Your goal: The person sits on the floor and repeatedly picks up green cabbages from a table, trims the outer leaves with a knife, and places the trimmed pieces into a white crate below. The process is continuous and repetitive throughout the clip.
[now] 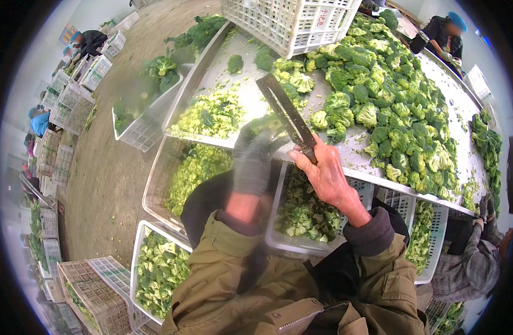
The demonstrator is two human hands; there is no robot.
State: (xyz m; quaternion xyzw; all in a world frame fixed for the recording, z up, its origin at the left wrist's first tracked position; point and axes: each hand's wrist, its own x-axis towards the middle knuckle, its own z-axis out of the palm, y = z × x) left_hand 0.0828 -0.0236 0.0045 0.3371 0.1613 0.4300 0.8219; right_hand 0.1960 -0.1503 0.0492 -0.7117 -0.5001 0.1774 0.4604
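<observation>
My bare right hand (329,178) grips the handle of a knife with a broad, straight blade (283,109), which points up and left over the metal table (352,157). Bits of plant stick to the blade. Blurred by motion, my left hand (252,163) in a grey glove holds what looks like a piece of broccoli (268,122) at the table's near edge, left of the blade. Pale green trimmings (216,111) lie on the tabletop beyond that hand. A large heap of cut broccoli florets (390,104) spreads across the table to the right.
A white plastic crate (296,25) stands on the table's far side. Below the near edge are a bin of trimmings (202,171) and a crate of florets (310,213). Another floret crate (160,268) sits at lower left. Co-workers (444,35) (469,264) sit around the table.
</observation>
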